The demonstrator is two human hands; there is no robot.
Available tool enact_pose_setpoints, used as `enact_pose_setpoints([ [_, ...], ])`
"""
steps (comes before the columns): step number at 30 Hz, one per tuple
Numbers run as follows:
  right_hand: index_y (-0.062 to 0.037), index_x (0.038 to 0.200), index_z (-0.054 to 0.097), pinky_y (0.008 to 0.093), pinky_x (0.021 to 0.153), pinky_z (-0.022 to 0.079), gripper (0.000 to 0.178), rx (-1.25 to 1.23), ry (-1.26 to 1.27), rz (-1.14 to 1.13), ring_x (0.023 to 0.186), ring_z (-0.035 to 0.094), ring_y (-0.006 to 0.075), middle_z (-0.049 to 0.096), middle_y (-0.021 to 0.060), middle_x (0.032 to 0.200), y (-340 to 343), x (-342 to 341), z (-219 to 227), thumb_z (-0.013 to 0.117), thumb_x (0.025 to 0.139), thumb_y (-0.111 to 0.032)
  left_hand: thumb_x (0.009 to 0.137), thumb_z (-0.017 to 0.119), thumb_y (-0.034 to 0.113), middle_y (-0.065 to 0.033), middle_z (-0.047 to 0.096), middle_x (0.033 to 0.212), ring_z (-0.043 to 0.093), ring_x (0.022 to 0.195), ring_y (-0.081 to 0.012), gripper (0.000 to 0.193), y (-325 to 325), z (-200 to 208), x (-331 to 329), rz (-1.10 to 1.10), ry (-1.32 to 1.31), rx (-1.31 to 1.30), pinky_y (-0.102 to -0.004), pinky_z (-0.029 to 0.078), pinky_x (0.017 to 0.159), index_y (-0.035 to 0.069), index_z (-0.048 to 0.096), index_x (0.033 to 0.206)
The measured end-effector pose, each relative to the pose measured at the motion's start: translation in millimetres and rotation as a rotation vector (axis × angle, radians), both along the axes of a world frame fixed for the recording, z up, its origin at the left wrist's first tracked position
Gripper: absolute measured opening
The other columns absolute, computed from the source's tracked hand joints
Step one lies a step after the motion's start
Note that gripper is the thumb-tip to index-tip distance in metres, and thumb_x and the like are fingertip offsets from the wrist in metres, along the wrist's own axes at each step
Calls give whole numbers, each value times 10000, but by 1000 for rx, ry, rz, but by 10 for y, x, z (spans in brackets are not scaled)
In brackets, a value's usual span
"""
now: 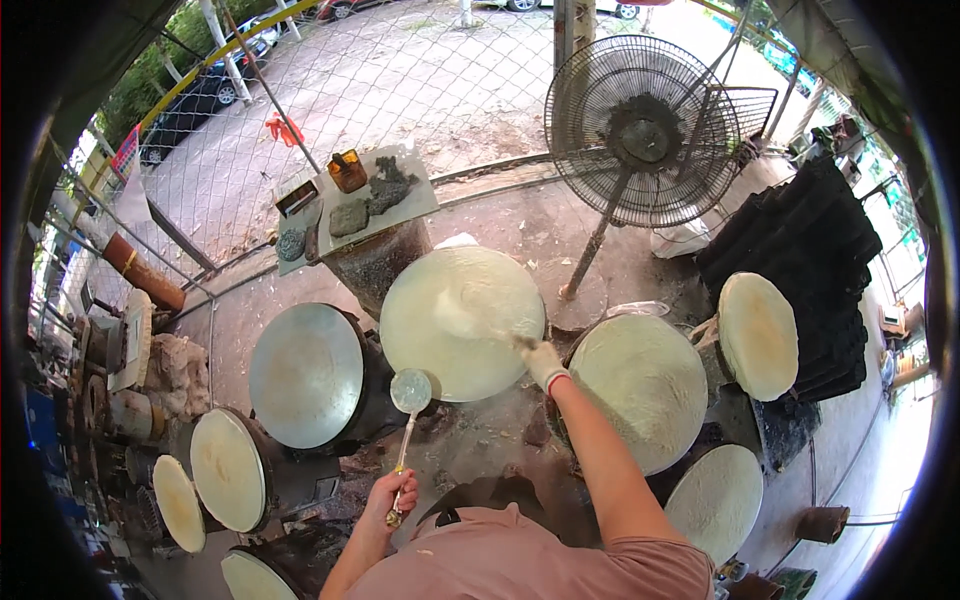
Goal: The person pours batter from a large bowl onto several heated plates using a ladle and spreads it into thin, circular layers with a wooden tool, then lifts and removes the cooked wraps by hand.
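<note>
My left hand (396, 496) is closed around the long handle of a ladle (411, 391). The ladle's round pale bowl hangs by the near left edge of the middle griddle, smeared with batter. A wide sheet of pale batter (430, 315) covers that griddle, with a thicker, swirled patch near its centre. At the griddle's right edge is my right hand (545, 367), in a white glove with a red cuff. Its fingers are closed on something small and brownish that is too blurred to name.
A bare grey griddle (305, 375) stands left. Batter-coated rounds sit on griddles at right (640, 390), lower right (715, 505) and left (228, 470). A large fan (645, 130) rises beyond, beside a cluttered stand (380, 235) and a wire fence (400, 90). Dark stacked material (800, 270) lies right.
</note>
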State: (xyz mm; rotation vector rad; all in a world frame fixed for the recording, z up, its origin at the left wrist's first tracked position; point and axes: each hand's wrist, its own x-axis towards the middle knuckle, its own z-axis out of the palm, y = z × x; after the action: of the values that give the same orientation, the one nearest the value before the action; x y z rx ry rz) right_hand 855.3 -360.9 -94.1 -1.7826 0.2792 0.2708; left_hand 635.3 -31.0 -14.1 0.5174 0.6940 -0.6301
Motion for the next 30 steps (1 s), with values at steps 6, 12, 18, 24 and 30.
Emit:
enact_pose_setpoints([
  [6,-31,1103,645,265,532,415,352,-23,191,199,608,501,104,601,24,719,-99,-278,-551,556,896,-302,908,503,154,-10,403,551,363,396,-95,105,-89,-69,532,-220,-183,489,-230,295,351,73,466,853],
  [12,-68,985,629,303,397,356,317,376,455,-465,443,482,136,570,52,627,207,-1331,-964,586,882,-365,821,567,166,-159,546,742,561,657,-297,221,-436,-874,898,-342,-432,1289,-424,462,586,-19,461,880],
  [18,-63,1104,635,276,401,371,264,372,387,-195,477,503,122,580,33,693,803,-1355,-977,636,864,-171,866,551,126,-24,419,589,413,414,-147,170,-818,-296,1037,-233,-210,746,-302,349,380,50,436,766],
  [24,-133,1170,621,234,402,337,299,372,137,-455,476,441,75,534,-17,625,412,-1140,-257,588,902,-264,914,519,122,7,401,606,353,425,-66,78,-78,549,388,-146,-343,270,-215,289,363,53,508,948],
  [30,-81,1194,606,242,455,375,320,-148,-238,161,521,469,76,636,28,846,340,-1006,-1164,573,898,-201,917,516,124,-3,428,644,383,477,-70,98,-304,740,471,-92,-223,150,-199,305,369,36,505,958],
])
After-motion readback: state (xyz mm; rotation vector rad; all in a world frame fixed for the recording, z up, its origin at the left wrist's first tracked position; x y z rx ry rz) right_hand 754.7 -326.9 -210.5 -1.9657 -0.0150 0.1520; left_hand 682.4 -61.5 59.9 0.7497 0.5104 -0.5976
